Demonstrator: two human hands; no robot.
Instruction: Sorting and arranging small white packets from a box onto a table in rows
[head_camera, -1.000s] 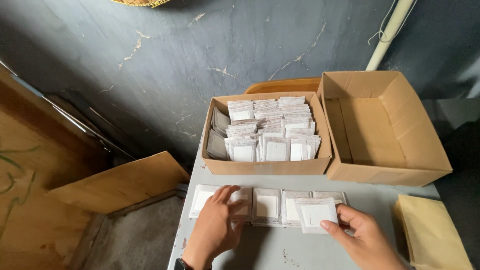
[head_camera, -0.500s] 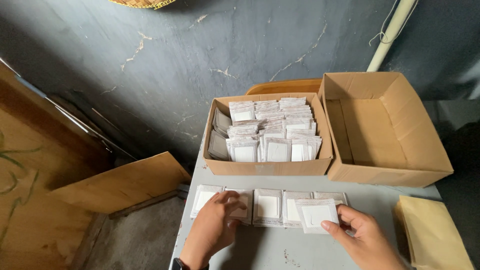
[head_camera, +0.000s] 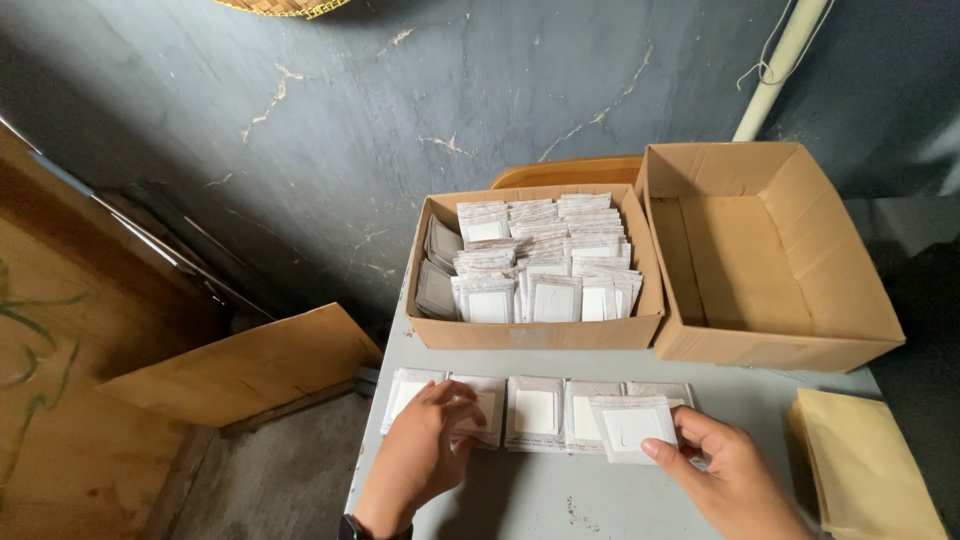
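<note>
Grey counter (head_camera: 560, 500) against a cracked dark wall (head_camera: 400, 120). Far edge: cardboard box of packets (head_camera: 535, 262); empty cardboard box (head_camera: 765, 255) beside it, toward the far right corner. Near edge: row of white packets (head_camera: 535, 412). Left hand (head_camera: 425, 450), grip curled on the second packet (head_camera: 483, 405); right hand (head_camera: 725, 470) pinching a loose packet (head_camera: 630, 428). Brown envelopes (head_camera: 865, 465) at the right edge.

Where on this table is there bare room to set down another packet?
Bare tabletop lies between the left hand and right hand, below the row of packets. The right box is empty inside. The left box is crammed full.
</note>
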